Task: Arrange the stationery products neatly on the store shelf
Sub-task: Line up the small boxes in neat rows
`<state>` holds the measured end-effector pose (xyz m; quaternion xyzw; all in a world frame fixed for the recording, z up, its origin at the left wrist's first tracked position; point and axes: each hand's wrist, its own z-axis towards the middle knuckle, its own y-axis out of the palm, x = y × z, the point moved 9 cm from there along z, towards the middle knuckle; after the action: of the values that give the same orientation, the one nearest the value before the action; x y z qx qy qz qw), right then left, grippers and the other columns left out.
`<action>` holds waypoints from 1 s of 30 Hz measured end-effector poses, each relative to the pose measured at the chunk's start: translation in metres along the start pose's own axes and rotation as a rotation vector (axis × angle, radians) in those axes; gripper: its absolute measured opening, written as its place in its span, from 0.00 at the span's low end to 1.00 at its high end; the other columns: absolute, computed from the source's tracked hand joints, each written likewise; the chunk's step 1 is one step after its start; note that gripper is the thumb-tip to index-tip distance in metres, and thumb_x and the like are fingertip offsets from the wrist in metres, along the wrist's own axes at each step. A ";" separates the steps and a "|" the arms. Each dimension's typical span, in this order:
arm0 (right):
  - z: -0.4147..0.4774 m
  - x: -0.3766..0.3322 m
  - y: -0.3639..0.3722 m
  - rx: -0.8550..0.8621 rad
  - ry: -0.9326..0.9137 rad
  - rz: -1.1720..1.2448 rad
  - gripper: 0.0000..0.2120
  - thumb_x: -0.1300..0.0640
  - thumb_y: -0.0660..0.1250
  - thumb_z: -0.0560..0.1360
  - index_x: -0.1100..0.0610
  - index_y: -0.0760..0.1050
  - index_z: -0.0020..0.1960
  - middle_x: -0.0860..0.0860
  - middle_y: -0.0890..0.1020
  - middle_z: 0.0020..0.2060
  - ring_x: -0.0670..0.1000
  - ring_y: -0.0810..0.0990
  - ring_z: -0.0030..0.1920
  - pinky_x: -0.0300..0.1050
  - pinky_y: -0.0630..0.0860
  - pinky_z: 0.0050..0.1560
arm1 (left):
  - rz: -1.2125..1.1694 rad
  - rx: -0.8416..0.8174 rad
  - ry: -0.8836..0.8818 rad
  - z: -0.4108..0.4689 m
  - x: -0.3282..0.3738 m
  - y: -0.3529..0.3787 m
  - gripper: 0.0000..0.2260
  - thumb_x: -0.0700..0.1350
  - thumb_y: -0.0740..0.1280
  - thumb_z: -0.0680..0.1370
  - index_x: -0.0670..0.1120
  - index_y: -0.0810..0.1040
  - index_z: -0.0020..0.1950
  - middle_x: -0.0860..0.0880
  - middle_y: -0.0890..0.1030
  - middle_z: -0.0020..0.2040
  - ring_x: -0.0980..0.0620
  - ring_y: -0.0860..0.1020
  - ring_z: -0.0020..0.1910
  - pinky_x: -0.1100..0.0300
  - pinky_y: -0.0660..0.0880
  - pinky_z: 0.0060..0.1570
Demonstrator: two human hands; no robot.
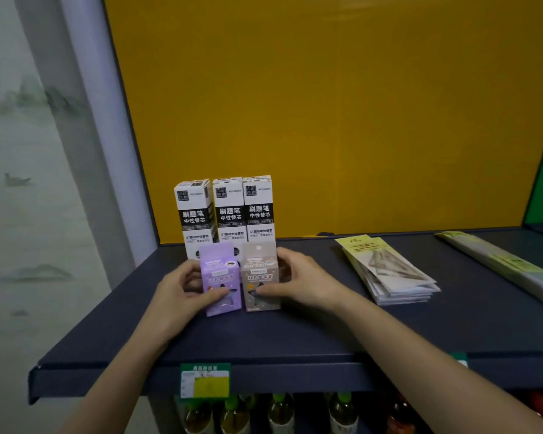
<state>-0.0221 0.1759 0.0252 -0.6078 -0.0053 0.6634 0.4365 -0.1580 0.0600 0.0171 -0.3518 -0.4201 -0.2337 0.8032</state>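
Observation:
Three tall white-and-black refill boxes [229,211] stand side by side at the back left of the dark shelf [264,333]. In front of them stand a purple box [221,277] and a beige box [260,274], touching each other, both upright. My left hand [182,292] grips the purple box from its left side, thumb across the front. The beige box is held from the right by my right hand [301,280], with the thumb on its front face.
A stack of flat packaged items [389,270] lies on the shelf to the right, and long packets [502,261] lie at the far right. A yellow back panel rises behind. A green price tag [205,382] hangs on the shelf edge; bottles [279,411] stand below.

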 end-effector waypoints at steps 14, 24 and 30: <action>-0.168 0.030 -0.190 0.396 0.073 -0.002 0.23 0.42 0.71 0.65 0.46 0.74 0.58 0.45 0.83 0.53 0.48 0.81 0.54 0.55 0.75 0.59 | -0.135 -0.293 0.319 -0.009 0.144 0.154 0.19 0.54 0.79 0.59 0.50 0.79 0.45 0.53 0.85 0.44 0.51 0.82 0.42 0.61 0.80 0.42; -0.336 0.089 -0.339 0.570 0.215 -0.100 0.23 0.40 0.67 0.63 0.46 0.74 0.55 0.44 0.82 0.51 0.43 0.80 0.53 0.48 0.76 0.57 | -0.155 -0.431 0.447 -0.051 0.241 0.357 0.21 0.60 0.74 0.57 0.54 0.77 0.44 0.50 0.84 0.42 0.45 0.80 0.42 0.53 0.77 0.43; -0.402 0.124 -0.409 0.631 0.241 -0.155 0.15 0.51 0.71 0.69 0.51 0.74 0.55 0.46 0.83 0.50 0.45 0.81 0.51 0.45 0.75 0.54 | -0.185 -0.458 0.451 -0.073 0.278 0.443 0.22 0.61 0.73 0.55 0.52 0.76 0.43 0.54 0.83 0.43 0.54 0.80 0.37 0.61 0.75 0.40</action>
<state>0.5526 0.2912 0.0400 -0.5145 0.2056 0.5208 0.6494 0.3262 0.2674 0.0581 -0.4231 -0.1982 -0.4659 0.7514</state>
